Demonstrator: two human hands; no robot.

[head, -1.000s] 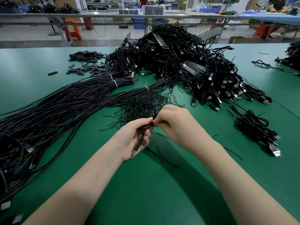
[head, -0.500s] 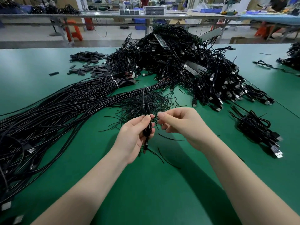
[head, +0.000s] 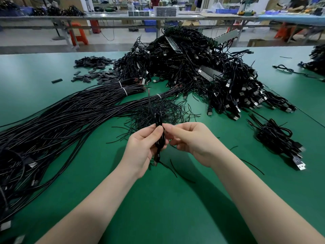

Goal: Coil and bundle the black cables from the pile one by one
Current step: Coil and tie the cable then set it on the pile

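coil (head: 159, 136): one black cable folded into a narrow hank, held above the bench in front of me; long axis runs upright, toward and away from me, loops poking out above my fingers, plug end hanging below my palm.
loose end (head: 149, 101): one thin tail rising from the top of the coil, tilted slightly left, bare tip up.
left hand (head: 143, 147): my grip here is closed around the coil's middle, thumb across the front, fingers behind.
right hand (head: 191, 140): narrow grip, thumb and forefinger pinched at the coil's right edge, just beside my left thumb; whether they hold a tie wire I cannot tell.
key relation: the coil lies in the left hand, directly left of the right fingertips and touching them; the left hand carries it, so I judge the right hand is the free one for winding across the upright axis.
ties (head: 158, 111): a loose heap of thin black wires just beyond the coil, too many to count; several strays lie near my wrists.
straight cables (head: 61, 120): two banded sheaves sweeping left, three white bands visible.
pile (head: 202, 67): one large tangled mound with plugs, far centre.
done bundles (head: 277, 138): one small cluster to my right, number inside unclear.
bench (head: 167, 208): green surface.
stage: I judge this coil formed but not yet tied.
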